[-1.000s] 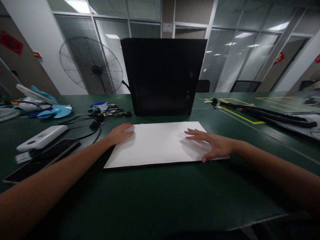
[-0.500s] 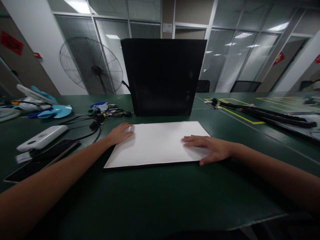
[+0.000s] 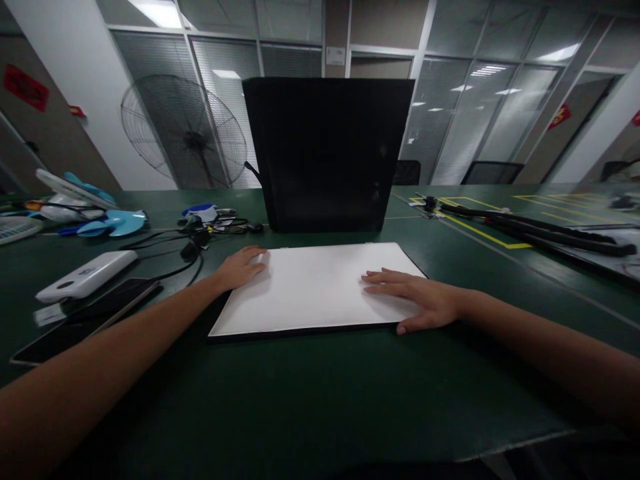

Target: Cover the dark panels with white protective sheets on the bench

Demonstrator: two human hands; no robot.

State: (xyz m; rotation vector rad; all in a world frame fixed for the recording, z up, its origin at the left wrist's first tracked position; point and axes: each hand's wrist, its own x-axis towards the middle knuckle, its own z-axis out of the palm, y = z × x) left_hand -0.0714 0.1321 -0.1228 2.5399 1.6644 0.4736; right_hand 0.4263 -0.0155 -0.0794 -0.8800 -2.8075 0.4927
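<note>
A flat white rectangular panel point(image 3: 310, 290) with a thin black edge lies on the green tabletop point(image 3: 300, 400) in front of me. My left hand point(image 3: 243, 267) rests on its far left corner, fingers stretched out over the white surface. On the right side, my right hand point(image 3: 420, 299) lies flat with its fingers spread, the thumb by the near edge. Neither hand is closed around the panel. Just behind the panel stands a large black box-like object point(image 3: 327, 157).
To the left are a white power bank-like device point(image 3: 87, 275), a dark phone point(image 3: 85, 320), tangled cables point(image 3: 197, 241) and a light-blue fan-like object point(image 3: 113, 223). Long black strips point(image 3: 540, 230) lie at the right, near yellow tape lines point(image 3: 493, 233). A large fan point(image 3: 193, 140) stands beyond the table.
My right hand has shifted very slightly left on the panel. The left hand and the panel look almost the same.
</note>
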